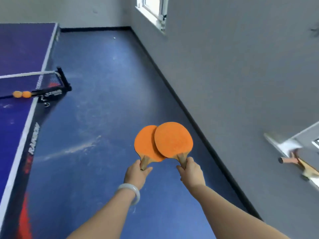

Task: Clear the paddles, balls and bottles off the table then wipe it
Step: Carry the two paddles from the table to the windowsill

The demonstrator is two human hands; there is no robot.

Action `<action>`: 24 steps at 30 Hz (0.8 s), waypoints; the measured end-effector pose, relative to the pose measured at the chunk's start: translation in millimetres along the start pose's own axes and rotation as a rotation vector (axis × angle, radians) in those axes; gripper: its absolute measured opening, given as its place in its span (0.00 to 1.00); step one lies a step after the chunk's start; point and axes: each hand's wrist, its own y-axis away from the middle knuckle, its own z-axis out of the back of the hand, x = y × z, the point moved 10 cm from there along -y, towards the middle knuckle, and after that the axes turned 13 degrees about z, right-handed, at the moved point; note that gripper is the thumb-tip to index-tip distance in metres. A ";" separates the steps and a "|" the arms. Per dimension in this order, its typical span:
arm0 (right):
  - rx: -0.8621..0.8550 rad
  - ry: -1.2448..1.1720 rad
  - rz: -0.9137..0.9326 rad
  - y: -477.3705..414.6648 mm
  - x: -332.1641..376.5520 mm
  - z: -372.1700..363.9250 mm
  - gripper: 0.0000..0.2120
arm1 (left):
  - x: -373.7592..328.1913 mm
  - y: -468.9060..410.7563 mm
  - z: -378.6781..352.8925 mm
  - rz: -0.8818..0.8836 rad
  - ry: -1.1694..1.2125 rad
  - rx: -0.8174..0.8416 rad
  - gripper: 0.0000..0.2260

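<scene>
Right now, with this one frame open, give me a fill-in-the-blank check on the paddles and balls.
The left hand grips the left paddle and the right hand grips the right paddle, each by its ____.
Both paddle faces are ____.
____ balls rest on the table by the net.
Missing words: handle; orange; two.

A room with a scuffed blue floor (107, 83) running from near to far. A plain grey wall (241, 66) stands along the right, edged at its foot by a dark skirting strip (172, 90). Far along that wall, a white-framed window (151, 6) lets in daylight. A white ledge (276, 144) juts from the same wall, near right. A pale far wall (77, 12) closes the room. At left stands a blue table (17, 45) with a net (25, 81) across it.
</scene>
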 end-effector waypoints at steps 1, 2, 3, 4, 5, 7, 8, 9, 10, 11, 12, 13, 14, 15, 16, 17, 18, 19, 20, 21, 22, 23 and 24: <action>-0.031 -0.014 -0.036 6.6 -25.3 20.4 0.10 | -16.6 6.4 -26.9 -0.025 -0.035 0.034 0.14; -0.059 -0.033 -0.073 13.5 -48.9 39.0 0.09 | -32.2 13.0 -52.1 -0.053 -0.076 0.062 0.14; -0.088 -0.051 -0.114 20.9 -71.8 56.2 0.09 | -46.7 19.3 -76.3 -0.081 -0.116 0.094 0.14; -0.117 -0.067 -0.152 28.9 -93.4 72.6 0.08 | -59.0 24.4 -99.6 -0.098 -0.141 0.129 0.15; -0.137 -0.080 -0.188 36.0 -111.3 84.5 0.08 | -67.5 27.5 -117.8 -0.107 -0.149 0.163 0.15; -0.190 -0.117 -0.266 51.7 -149.8 108.5 0.06 | -86.4 32.0 -157.2 -0.132 -0.201 0.233 0.16; -0.218 -0.131 -0.303 58.8 -166.7 118.9 0.07 | -95.7 32.9 -174.7 -0.150 -0.239 0.258 0.16; -0.254 -0.149 -0.345 66.1 -185.4 130.9 0.07 | -106.8 33.9 -194.7 -0.174 -0.283 0.285 0.16; -0.284 -0.162 -0.380 71.8 -199.8 139.9 0.08 | -116.0 34.5 -208.9 -0.191 -0.319 0.301 0.16; -0.322 -0.170 -0.418 77.2 -215.3 150.3 0.08 | -126.3 34.2 -226.0 -0.208 -0.355 0.323 0.16; -0.358 -0.176 -0.458 82.0 -229.4 160.4 0.09 | -136.3 34.0 -242.6 -0.224 -0.388 0.346 0.16; -0.393 -0.183 -0.500 87.3 -242.7 169.1 0.09 | -145.8 34.4 -259.3 -0.244 -0.421 0.370 0.15; -0.426 -0.192 -0.542 93.0 -254.2 177.2 0.09 | -154.7 35.5 -275.9 -0.265 -0.451 0.396 0.15; -0.452 -0.199 -0.573 96.8 -263.3 183.1 0.10 | -163.0 37.0 -289.7 -0.280 -0.466 0.419 0.15; -0.475 -0.206 -0.607 100.9 -273.9 189.1 0.10 | -172.6 39.9 -306.8 -0.300 -0.486 0.451 0.14; -0.496 -0.214 -0.638 104.4 -284.2 195.0 0.10 | -182.1 44.1 -323.5 -0.323 -0.511 0.481 0.14; -0.515 -0.225 -0.670 108.4 -294.0 200.7 0.10 | -191.0 49.6 -340.0 -0.345 -0.536 0.509 0.14; -0.536 -0.238 -0.698 112.3 -303.6 206.6 0.10 | -198.9 55.6 -355.4 -0.362 -0.556 0.538 0.14; -0.552 -0.249 -0.720 116.1 -310.7 211.9 0.10 | -205.9 61.8 -367.3 -0.378 -0.573 0.561 0.14; -0.569 -0.258 -0.744 120.7 -320.2 217.5 0.10 | -212.6 68.3 -381.5 -0.400 -0.605 0.583 0.15; -0.581 -0.263 -0.763 124.9 -328.6 223.1 0.10 | -218.6 74.2 -394.4 -0.422 -0.641 0.597 0.15; -0.594 -0.265 -0.775 128.3 -338.1 229.1 0.11 | -224.9 79.4 -407.5 -0.443 -0.672 0.607 0.15; -0.607 -0.267 -0.788 131.5 -348.3 235.5 0.11 | -231.6 83.9 -420.7 -0.459 -0.696 0.617 0.15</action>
